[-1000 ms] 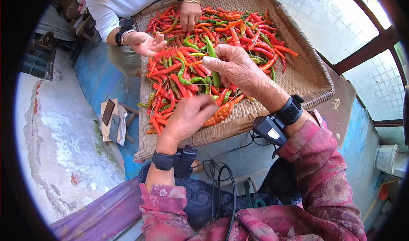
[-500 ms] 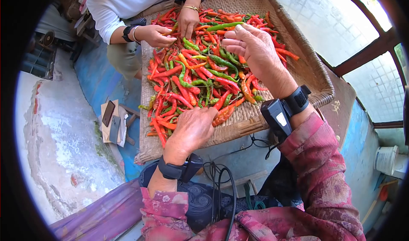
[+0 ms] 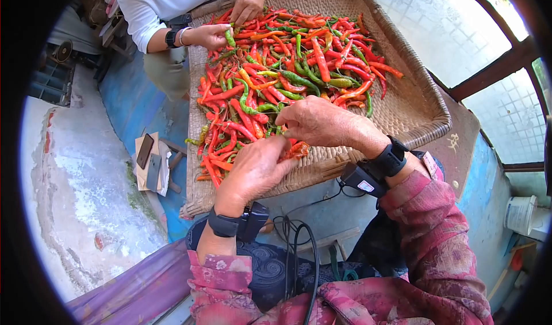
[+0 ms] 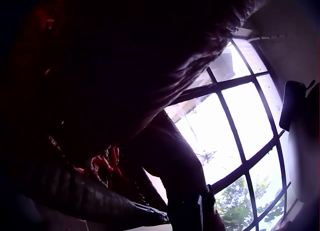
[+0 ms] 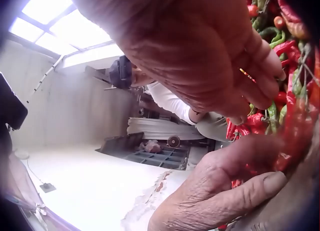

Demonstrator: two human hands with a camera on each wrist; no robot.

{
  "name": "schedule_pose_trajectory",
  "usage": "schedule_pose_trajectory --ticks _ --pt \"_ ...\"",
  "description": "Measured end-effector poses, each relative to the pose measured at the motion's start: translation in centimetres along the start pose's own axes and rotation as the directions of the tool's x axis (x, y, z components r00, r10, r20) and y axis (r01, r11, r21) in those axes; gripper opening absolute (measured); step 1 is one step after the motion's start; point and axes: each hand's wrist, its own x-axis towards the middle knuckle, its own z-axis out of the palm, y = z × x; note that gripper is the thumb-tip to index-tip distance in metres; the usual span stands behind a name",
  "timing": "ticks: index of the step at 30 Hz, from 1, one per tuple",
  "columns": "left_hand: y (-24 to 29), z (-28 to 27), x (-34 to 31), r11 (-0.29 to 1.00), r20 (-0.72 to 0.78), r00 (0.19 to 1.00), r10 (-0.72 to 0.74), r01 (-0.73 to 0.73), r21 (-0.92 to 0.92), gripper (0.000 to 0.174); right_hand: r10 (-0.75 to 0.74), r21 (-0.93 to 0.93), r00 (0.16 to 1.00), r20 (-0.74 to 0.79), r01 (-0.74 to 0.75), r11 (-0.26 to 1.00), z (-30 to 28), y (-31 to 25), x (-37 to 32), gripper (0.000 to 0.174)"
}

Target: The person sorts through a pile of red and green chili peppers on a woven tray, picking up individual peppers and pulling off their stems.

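Red and green chili peppers (image 3: pixel 230 104) lie heaped in a woven tray (image 3: pixel 411 104). My left hand (image 3: pixel 253 167) is low over the tray's front edge, its thumb and forefinger around a wrinkled red chili pepper (image 3: pixel 298 151). In the right wrist view the left thumb (image 5: pixel 250 196) shows beside that pepper, which is blurred. My right hand (image 3: pixel 328 124) is right beside the left one, fingers bent down toward the same spot. I cannot tell what its fingertips hold, as the hand covers them. The left wrist view is mostly dark.
Across the tray, another person's hand (image 3: pixel 210 36) pinches a green chili pepper (image 3: pixel 230 39), with their other hand (image 3: pixel 248 6) over the heap. Two phones lie on a small stand (image 3: pixel 144 175) at left. A black cable (image 3: pixel 299 227) hangs by my knees; windows (image 3: pixel 443 32) line the right.
My right hand has come back from the far side, where a green chili pepper was at its fingertips, to beside my left hand. The other person now holds up a green pepper.
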Motion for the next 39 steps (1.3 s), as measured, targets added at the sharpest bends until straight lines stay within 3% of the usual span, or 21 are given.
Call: schedule_pose_trajectory --ticks 6,10,12,13,16,18,19,21,22,24,25,26,27,28,30,31,34,35,37,38,39 --pt "-0.7 0.8 0.1 0.946 0.084 0.996 0.025 -0.051 0.321 0.022 0.007 0.003 0.994 0.106 -0.008 1.000 0.5 0.1 -0.3 0.018" --pt "-0.4 0.2 0.4 0.963 0.086 0.991 -0.102 0.076 0.260 0.019 0.024 -0.035 0.960 0.280 -0.015 0.999 0.1 -0.4 -0.2 0.018" --pt "-0.7 -0.4 0.2 0.997 -0.167 0.986 0.028 -0.015 0.077 0.015 -0.014 -0.066 0.977 0.213 0.028 0.997 0.0 -0.4 -0.3 0.020" --pt "-0.6 -0.8 0.2 0.997 -0.164 0.986 0.029 -0.017 0.078 0.015 -0.012 -0.065 0.977 0.211 0.026 0.998 -0.1 -0.4 -0.4 0.020" --pt "-0.9 -1.9 0.3 0.894 -0.188 0.965 -0.184 0.085 -0.440 0.014 0.039 -0.012 0.977 0.211 -0.037 0.999 -0.3 -0.4 -0.2 0.021" --pt "-1.1 -2.1 0.3 0.832 -0.235 0.944 -0.230 0.066 -0.552 0.014 -0.104 0.076 0.994 -0.044 0.107 0.991 0.1 -0.2 0.1 0.024" --pt "-1.1 -2.3 0.4 0.757 -0.272 0.921 -0.279 0.037 -0.652 0.014 -0.107 0.075 0.993 -0.044 0.110 0.991 0.1 -0.3 0.2 0.024" --pt "-1.6 -2.8 0.5 0.683 -0.289 0.917 -0.275 -0.025 -0.730 0.013 -0.031 0.331 0.985 -0.167 0.086 0.940 -0.6 -1.3 0.3 0.023" --pt "-1.6 -3.0 0.5 0.606 -0.337 0.882 -0.328 -0.077 -0.792 0.013 0.055 0.415 0.994 -0.094 -0.011 0.910 -1.0 -1.8 0.2 0.028" --pt "-2.0 -3.3 0.6 0.476 -0.389 0.830 -0.400 -0.174 -0.862 0.011 0.050 0.432 0.996 -0.079 -0.012 0.902 -0.9 -1.7 0.4 0.029" --pt "-2.0 -3.2 0.7 0.476 -0.388 0.830 -0.400 -0.174 -0.862 0.011 0.045 0.448 0.997 -0.063 -0.012 0.894 -0.9 -1.6 0.5 0.030" --pt "-1.7 -3.0 0.8 0.528 -0.458 0.781 -0.425 -0.197 -0.826 0.012 0.045 0.448 0.997 -0.063 -0.012 0.894 -0.6 -1.2 0.5 0.030" --pt "-1.5 -3.0 0.8 0.579 -0.524 0.727 -0.444 -0.214 -0.787 0.012 0.008 0.299 0.997 -0.075 0.015 0.954 -0.3 -0.8 0.5 0.029" --pt "-1.8 -2.8 0.9 0.579 -0.524 0.727 -0.444 -0.214 -0.787 0.012 -0.031 0.142 0.996 -0.081 0.042 0.989 -0.2 -0.4 0.4 0.028" --pt "-2.4 -2.5 1.2 0.930 -0.768 0.604 -0.215 -0.113 -0.350 0.013 -0.006 0.078 1.000 -0.004 0.006 0.997 -0.9 -0.1 -0.3 0.023" --pt "-2.3 -2.5 1.0 0.930 -0.768 0.604 -0.215 -0.113 -0.349 0.013 0.024 0.011 0.997 0.071 -0.025 1.000 -1.4 -0.1 -0.6 0.018" --pt "-1.4 -2.1 0.5 0.904 -0.582 0.777 -0.239 -0.041 -0.425 0.011 0.100 -0.055 0.992 0.074 -0.097 0.994 -2.5 0.2 -0.9 0.017" --pt "-1.4 -1.8 0.5 0.904 -0.582 0.777 -0.240 -0.041 -0.426 0.011 0.131 -0.002 0.991 0.040 -0.131 0.991 -2.8 0.5 -1.0 0.019" --pt "-1.5 -1.4 0.6 1.000 -0.511 0.859 -0.029 0.019 -0.025 0.012 0.185 -0.011 0.982 -0.047 -0.186 0.982 -3.7 1.1 -0.6 0.021" --pt "-1.5 -1.1 0.7 0.998 -0.488 0.872 0.041 -0.010 0.065 0.014 0.179 -0.023 0.973 -0.147 -0.184 0.983 -4.1 1.6 -0.3 0.024" --pt "-1.5 -0.8 0.7 0.998 -0.489 0.871 0.043 -0.012 0.066 0.014 0.295 0.118 0.934 -0.200 -0.276 0.954 -4.6 1.6 0.1 0.025"
